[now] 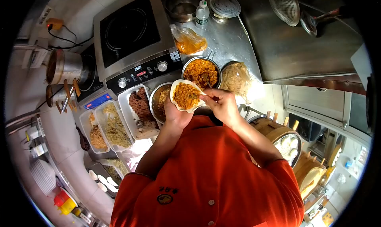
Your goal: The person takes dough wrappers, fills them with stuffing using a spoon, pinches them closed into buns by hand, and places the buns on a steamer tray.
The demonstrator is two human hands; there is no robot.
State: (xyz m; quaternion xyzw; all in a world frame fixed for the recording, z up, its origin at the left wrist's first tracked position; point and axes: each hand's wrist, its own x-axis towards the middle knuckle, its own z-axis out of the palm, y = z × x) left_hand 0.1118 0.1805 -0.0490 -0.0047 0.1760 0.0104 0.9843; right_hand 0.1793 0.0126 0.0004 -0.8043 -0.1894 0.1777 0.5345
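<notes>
A round of pale dough (173, 95) topped with orange-brown filling (186, 95) rests on my left hand (177, 115), whose fingers are cupped beneath it. The fingers of my right hand (222, 104) are pinched at the dough's right edge. Just beyond is a metal bowl (184, 73) of orange filling (201, 72) with a spoon handle in it. Left of my left hand, a second metal bowl (153, 104) holds brown crumbly food, partly hidden by the dough.
An induction cooker (131, 32) stands at the upper left. White tubs (124, 104) of filling lie left of the bowls. Bagged food (234, 80), an orange bag (190, 42) and a bottle (202, 14) stand beyond. Bamboo steamers (268, 129) are at the right.
</notes>
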